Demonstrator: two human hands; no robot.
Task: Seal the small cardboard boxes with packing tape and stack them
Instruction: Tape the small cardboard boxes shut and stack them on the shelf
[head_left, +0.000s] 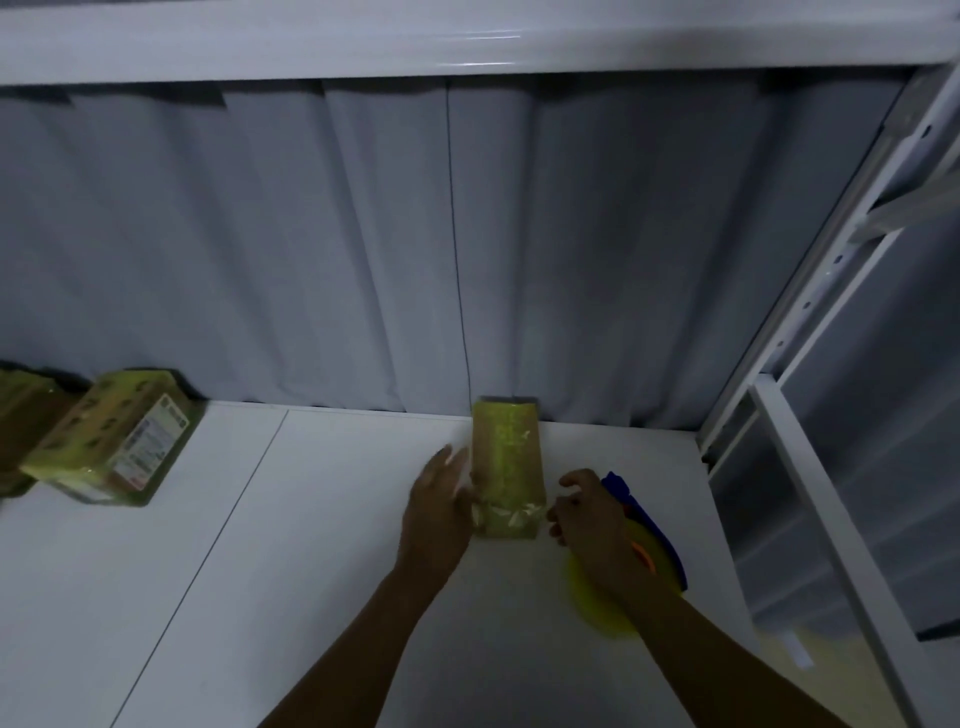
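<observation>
Cardboard under yellowish tape: the small box (509, 457) is lying on the white desk (311, 571). The left hand (439, 512) is pressing straight fingers against its left side. The right hand (587, 519) is curling its fingers at the near corner, above the tape dispenser (654, 540); whether they are pinching tape, I cannot tell. Sealing seems nearly done. Stacking with the taped boxes (114, 441) is remaining.
</observation>
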